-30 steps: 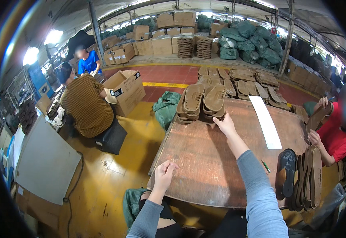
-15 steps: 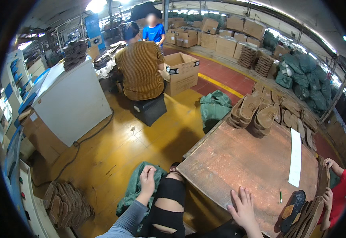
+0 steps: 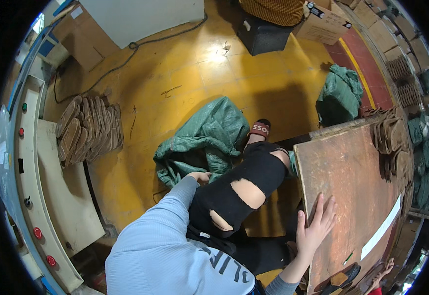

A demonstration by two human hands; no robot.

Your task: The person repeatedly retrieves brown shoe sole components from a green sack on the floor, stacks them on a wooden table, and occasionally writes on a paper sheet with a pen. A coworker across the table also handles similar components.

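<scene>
My left hand (image 3: 200, 177) is down beside my knee at the rim of a crumpled green woven sack (image 3: 202, 123) on the floor. Its fingers are mostly hidden, so whether it grips the sack does not show. Flat on the worn wooden table (image 3: 347, 182) lies my right hand (image 3: 315, 227), fingers spread, holding nothing. Brown shoe soles (image 3: 393, 135) are stacked at the table's far right. A white paper strip (image 3: 381, 228) and a green pencil (image 3: 348, 258) lie right of my right hand, and a dark sandal (image 3: 349, 275) is at the near edge.
More soles (image 3: 89, 128) are piled on the floor at left, near a machine panel (image 3: 30, 187) with red buttons. A black cable (image 3: 136, 46) crosses the floor. Another green sack (image 3: 339, 96) stands beyond the table. A co-worker's hand (image 3: 384, 273) shows at lower right.
The view has tipped down and turned left. My left hand has gone from raised above my leg down to the green sack. My right hand stays on the table.
</scene>
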